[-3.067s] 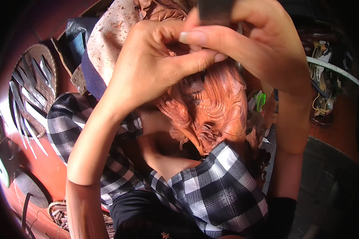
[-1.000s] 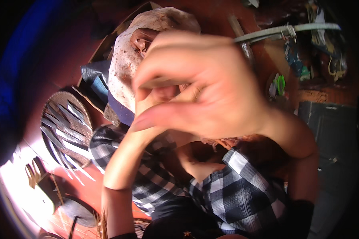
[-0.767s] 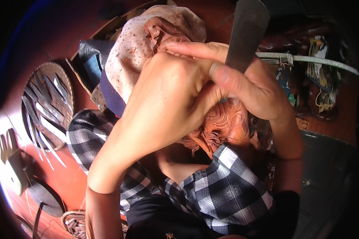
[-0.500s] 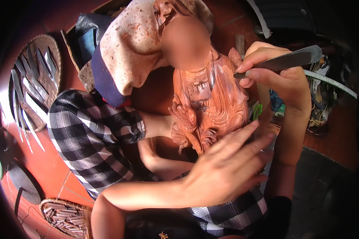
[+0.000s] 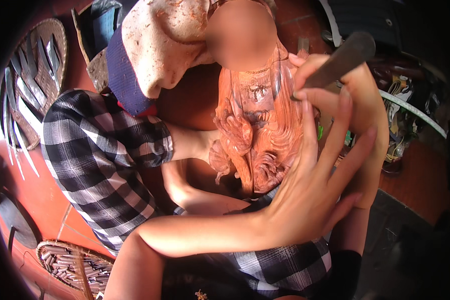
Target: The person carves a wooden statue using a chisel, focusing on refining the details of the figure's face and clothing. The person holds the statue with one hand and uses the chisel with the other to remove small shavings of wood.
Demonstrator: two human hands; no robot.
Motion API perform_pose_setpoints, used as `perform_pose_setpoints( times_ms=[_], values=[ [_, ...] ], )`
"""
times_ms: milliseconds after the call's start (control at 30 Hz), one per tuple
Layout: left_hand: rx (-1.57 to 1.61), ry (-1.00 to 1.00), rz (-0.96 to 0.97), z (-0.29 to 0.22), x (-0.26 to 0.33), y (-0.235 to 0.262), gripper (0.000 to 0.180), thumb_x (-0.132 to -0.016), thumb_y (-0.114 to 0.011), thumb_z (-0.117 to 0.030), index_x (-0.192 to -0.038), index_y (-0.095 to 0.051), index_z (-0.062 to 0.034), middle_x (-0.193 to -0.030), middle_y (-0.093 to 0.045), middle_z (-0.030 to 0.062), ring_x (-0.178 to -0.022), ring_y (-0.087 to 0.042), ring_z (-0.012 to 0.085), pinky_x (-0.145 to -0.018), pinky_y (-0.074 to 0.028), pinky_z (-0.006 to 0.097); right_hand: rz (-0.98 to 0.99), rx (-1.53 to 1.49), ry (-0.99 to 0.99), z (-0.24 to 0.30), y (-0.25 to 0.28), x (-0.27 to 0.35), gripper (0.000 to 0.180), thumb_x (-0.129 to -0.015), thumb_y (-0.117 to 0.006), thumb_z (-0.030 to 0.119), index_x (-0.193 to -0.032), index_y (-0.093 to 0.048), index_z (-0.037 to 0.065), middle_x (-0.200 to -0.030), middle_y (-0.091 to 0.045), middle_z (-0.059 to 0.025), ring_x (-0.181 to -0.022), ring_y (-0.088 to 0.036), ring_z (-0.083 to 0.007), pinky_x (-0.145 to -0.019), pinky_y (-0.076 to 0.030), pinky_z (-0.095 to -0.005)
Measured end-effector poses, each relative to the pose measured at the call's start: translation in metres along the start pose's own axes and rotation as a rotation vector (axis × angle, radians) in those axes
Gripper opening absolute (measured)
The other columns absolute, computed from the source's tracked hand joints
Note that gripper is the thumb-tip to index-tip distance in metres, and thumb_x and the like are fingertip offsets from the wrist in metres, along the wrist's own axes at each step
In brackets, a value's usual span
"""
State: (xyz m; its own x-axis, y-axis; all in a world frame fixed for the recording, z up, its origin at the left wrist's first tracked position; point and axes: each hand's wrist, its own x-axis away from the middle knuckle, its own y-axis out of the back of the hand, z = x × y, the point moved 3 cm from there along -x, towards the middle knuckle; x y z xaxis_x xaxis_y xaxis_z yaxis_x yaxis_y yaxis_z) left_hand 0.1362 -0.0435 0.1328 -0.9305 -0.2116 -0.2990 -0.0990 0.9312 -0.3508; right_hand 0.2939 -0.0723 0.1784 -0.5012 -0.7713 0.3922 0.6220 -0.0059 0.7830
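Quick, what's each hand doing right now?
Left hand: open and spread, near the carved wooden figure.
Right hand: closed on a dark flat tool.

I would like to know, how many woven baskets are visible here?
2. The upper-left basket holds metal blades; the lower-left basket holds short brownish rods. Others may be hidden behind the arms or in the dark rim.

Red tiled floor [image 5: 47, 200] with pale joints spreads well to the left of the grip, and more of it shows just beyond. Glare whitens the far left; below the grip, to its right, a dark flat surface [image 5: 405, 245] lies in shade.
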Motion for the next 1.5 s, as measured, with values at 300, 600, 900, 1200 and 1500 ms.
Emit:
perform_pose_setpoints(
  times_ms=[300, 600, 900, 1200, 1500],
  values=[
    [-0.007, -0.007, -0.047, -0.001, -0.004, 0.003, 0.094, -0.081, -0.074, -0.015, -0.161, -0.026, -0.0044, -0.162, 0.002, 0.0426, -0.141, -0.004, 0.0741, -0.112, -0.032, 0.07, 0.01, -0.037, -0.127, 0.011, -0.003, -0.007, 0.009, -0.084, -0.074, 0.006, -0.09, -0.068, 0.002, -0.083, -0.064, -0.001, -0.076, -0.059, -0.0114, -0.077, -0.048, -0.0257],
    [0.009, -0.063, -0.106, 0.002, -0.008, 0.012, 0.093, -0.088, -0.068, -0.023, -0.161, -0.017, 0.0037, -0.158, 0.005, 0.0486, -0.139, -0.006, 0.0767, -0.113, -0.027, 0.071, 0.0, 0.061, 0.003, 0.025, -0.007, -0.008, 0.008, -0.082, -0.072, 0.004, -0.088, -0.068, 0.001, -0.075, -0.063, -0.0038, -0.069, -0.059, -0.0114, -0.069, -0.049, -0.0279],
    [0.036, -0.102, -0.133, 0.005, -0.009, 0.016, 0.095, -0.089, -0.067, -0.027, -0.161, -0.014, 0.0061, -0.156, 0.004, 0.0514, -0.138, -0.006, 0.0772, -0.114, -0.025, 0.071, -0.021, 0.121, -0.002, 0.032, -0.01, -0.011, 0.006, -0.081, -0.071, 0.002, -0.085, -0.067, 0.0, -0.068, -0.062, -0.0067, -0.062, -0.059, -0.0115, -0.06, -0.051, -0.0302],
    [0.072, -0.126, -0.163, 0.005, -0.009, 0.018, 0.094, -0.092, -0.065, -0.032, -0.16, -0.014, 0.0081, -0.153, 0.005, 0.0544, -0.138, -0.005, 0.0774, -0.116, -0.017, 0.072, -0.068, 0.041, -0.274, 0.034, -0.014, -0.021, 0.007, -0.083, -0.071, 0.001, -0.087, -0.066, -0.002, -0.067, -0.064, -0.0103, -0.062, -0.06, -0.0098, -0.056, -0.05, -0.0305],
    [0.043, -0.144, -0.167, -0.001, -0.01, 0.015, 0.093, -0.093, -0.062, -0.039, -0.159, -0.017, 0.0086, -0.152, 0.004, 0.0546, -0.139, -0.003, 0.0764, -0.117, -0.015, 0.071, -0.069, 0.132, -0.043, 0.024, -0.011, -0.016, 0.008, -0.083, -0.071, 0.001, -0.086, -0.065, -0.003, -0.068, -0.063, -0.0141, -0.058, -0.062, -0.0126, -0.053, -0.049, -0.0302]
  ],
)
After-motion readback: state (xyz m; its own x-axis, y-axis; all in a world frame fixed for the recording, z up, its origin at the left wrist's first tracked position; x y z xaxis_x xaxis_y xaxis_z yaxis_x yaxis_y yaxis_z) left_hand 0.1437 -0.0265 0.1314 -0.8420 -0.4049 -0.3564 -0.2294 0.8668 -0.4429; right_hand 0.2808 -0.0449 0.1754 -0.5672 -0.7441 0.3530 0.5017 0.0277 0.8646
